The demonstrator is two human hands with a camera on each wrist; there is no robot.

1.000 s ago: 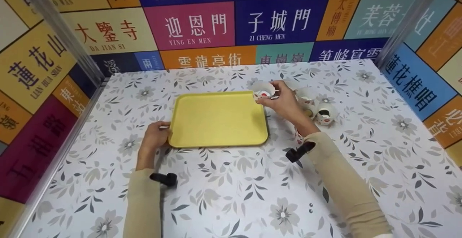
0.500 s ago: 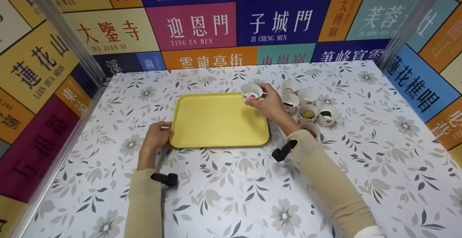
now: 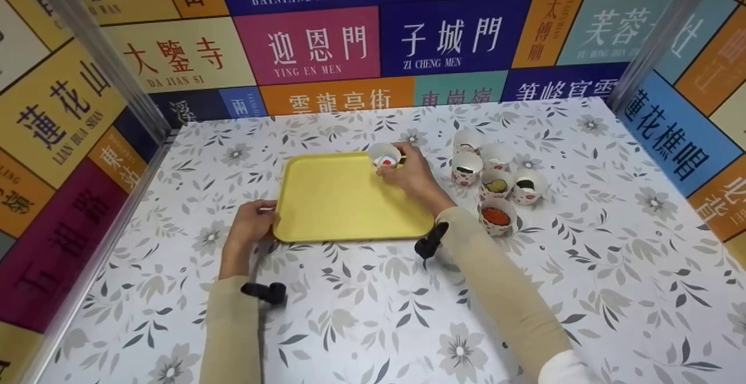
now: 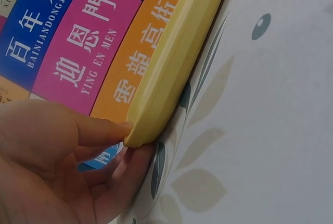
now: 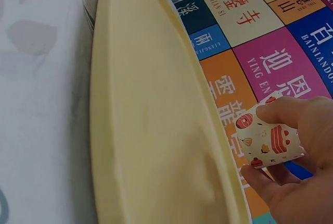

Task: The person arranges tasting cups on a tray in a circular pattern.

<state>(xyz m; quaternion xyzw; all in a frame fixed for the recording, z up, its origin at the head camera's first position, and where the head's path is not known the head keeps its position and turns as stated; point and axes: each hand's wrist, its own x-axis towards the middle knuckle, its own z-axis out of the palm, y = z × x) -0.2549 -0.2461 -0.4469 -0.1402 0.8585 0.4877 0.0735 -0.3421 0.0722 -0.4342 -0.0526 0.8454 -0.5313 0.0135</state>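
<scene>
One paper cup (image 3: 382,157) pinched mid-frame by right hand (image 3: 415,179), yellow tray (image 3: 332,209) gripped left-of-center by left hand (image 3: 253,221). Could crumple the cup by squeezing too hard tbh.

On the bench (image 3: 361,314), toward its far edge, a yellow tray (image 3: 332,200); held mouth up near the tray's far edge, a red-printed white paper cup (image 3: 383,158).

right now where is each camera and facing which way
Head: on the head, looks forward and down at the tray; left hand, right hand, sleeves show.
Left wrist: on that wrist, faces tray's edge; shows left hand.
Right wrist: on that wrist, faces tray and cup; shows right hand.
Wrist views share tray and lettered wall.
</scene>
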